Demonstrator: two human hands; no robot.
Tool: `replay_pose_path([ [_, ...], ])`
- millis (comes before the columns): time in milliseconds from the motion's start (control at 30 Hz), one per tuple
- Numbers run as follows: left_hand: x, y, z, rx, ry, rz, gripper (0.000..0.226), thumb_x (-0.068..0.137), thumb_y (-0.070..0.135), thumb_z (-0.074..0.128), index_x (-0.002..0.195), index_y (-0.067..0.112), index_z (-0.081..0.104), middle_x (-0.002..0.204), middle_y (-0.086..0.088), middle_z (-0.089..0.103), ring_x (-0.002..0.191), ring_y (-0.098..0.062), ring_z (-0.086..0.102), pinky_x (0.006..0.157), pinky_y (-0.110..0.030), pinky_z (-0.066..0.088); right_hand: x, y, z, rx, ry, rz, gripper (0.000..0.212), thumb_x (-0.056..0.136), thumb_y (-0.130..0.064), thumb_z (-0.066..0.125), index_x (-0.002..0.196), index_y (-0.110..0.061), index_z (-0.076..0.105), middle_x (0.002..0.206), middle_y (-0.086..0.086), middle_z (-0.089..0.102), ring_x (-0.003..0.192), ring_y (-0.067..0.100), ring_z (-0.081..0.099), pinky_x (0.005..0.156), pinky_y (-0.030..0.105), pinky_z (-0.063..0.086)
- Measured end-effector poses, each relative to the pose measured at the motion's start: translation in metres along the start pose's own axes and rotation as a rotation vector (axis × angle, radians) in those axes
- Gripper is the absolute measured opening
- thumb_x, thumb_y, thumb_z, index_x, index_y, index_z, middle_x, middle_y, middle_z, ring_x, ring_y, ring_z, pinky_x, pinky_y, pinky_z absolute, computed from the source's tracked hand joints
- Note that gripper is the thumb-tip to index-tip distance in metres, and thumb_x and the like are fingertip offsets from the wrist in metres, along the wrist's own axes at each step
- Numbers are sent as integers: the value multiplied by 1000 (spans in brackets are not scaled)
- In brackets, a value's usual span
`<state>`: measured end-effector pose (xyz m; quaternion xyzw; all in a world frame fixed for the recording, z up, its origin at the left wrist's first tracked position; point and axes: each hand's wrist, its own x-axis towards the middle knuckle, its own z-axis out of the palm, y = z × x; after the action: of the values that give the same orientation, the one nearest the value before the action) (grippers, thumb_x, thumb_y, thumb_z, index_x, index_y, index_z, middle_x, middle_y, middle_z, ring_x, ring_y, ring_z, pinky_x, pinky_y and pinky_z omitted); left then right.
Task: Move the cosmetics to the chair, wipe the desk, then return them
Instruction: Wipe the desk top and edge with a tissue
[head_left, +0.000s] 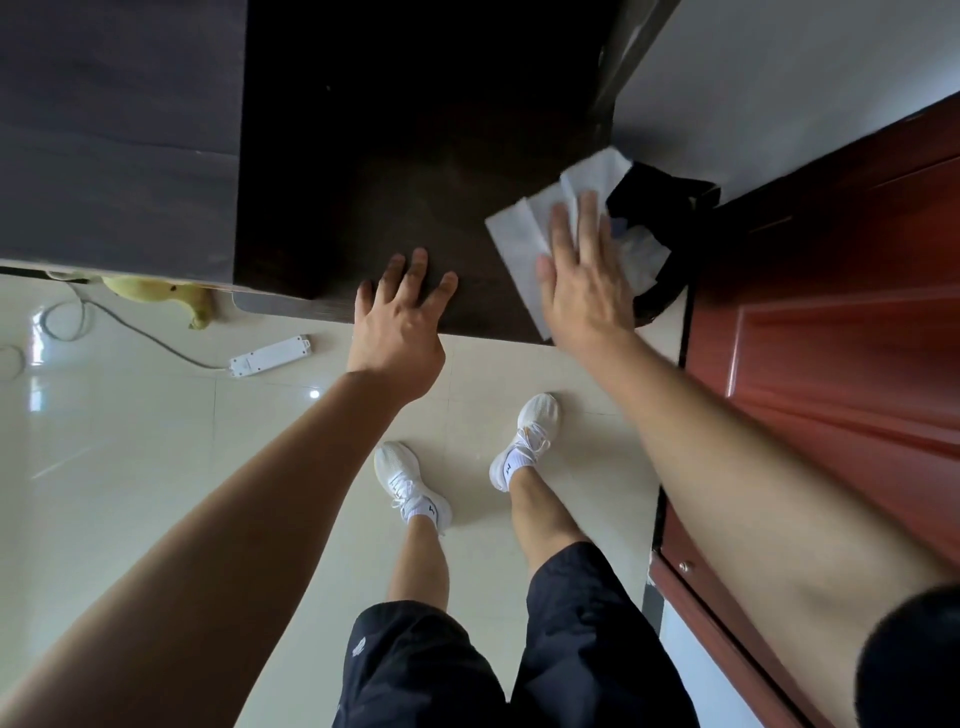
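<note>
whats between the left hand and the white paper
Only bare dark desk lies between the left hand and the white paper, seen in the head view.

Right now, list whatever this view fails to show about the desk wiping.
Cosmetics and chair: nowhere in the head view, outside the frame.
Desk: far end cut by the top edge; its surface is too dark to judge clean.
Paper towel: the right hand pressing it covers its middle.
Bin: the desk corner, towel and hand hide most of it.
Yellowish thing on the floor: half under the cabinet, unidentifiable.
</note>
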<state>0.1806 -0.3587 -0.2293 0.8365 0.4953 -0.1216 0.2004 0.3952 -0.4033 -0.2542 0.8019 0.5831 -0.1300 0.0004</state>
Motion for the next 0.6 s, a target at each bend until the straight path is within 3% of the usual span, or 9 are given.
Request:
replay_pose_path([
  [133, 1, -2, -6, 5, -26, 25, 68, 91, 14, 50, 154, 27, 30, 166, -10, 13, 151, -32, 12, 120, -49, 18, -61, -9, 19, 70, 35, -32, 52, 110, -37, 34, 155, -11, 37, 164, 23, 21, 149, 45, 26, 122, 50, 27],
  [200, 1, -7, -8, -2, -44, 49, 67, 91, 13, 50, 154, 27, 32, 166, -9, 14, 151, -31, 13, 120, -49, 19, -73, -12, 22, 117, 16, -9, 51, 108, -39, 40, 152, -13, 43, 163, 21, 25, 148, 44, 28, 119, 48, 33],
  [267, -1, -13, -12, -15, -64, 73, 64, 91, 11, 49, 152, 26, 36, 165, -8, 18, 150, -30, 15, 119, -49, 22, -78, -17, 19, 187, 21, 33, 44, 104, -36, 49, 142, -14, 53, 158, 18, 34, 143, 42, 37, 109, 44, 45],
  [367, -12, -21, -23, -34, -60, 99, 62, 90, 9, 50, 149, 24, 42, 161, -8, 29, 148, -30, 21, 116, -48, 26, -79, -24, 9, 262, 69, 117, 25, 97, -20, 61, 117, -6, 66, 134, 20, 54, 122, 40, 54, 87, 45, 58],
  [467, -31, -28, -39, -37, -2, 153, 64, 87, 2, 53, 147, 21, 44, 159, -8, 31, 148, -31, 23, 114, -50, 30, -82, -30, -10, 349, 99, 231, 20, 94, -12, 62, 108, 1, 67, 115, 22, 59, 108, 41, 57, 78, 46, 55],
  [600, -58, -38, -77, -29, 91, 228, 67, 86, 1, 54, 149, 20, 41, 163, -9, 25, 150, -33, 19, 115, -51, 29, -92, -50, -56, 542, 237, 292, 17, 96, -17, 62, 106, -3, 65, 111, 14, 57, 99, 30, 58, 79, 32, 46],
])
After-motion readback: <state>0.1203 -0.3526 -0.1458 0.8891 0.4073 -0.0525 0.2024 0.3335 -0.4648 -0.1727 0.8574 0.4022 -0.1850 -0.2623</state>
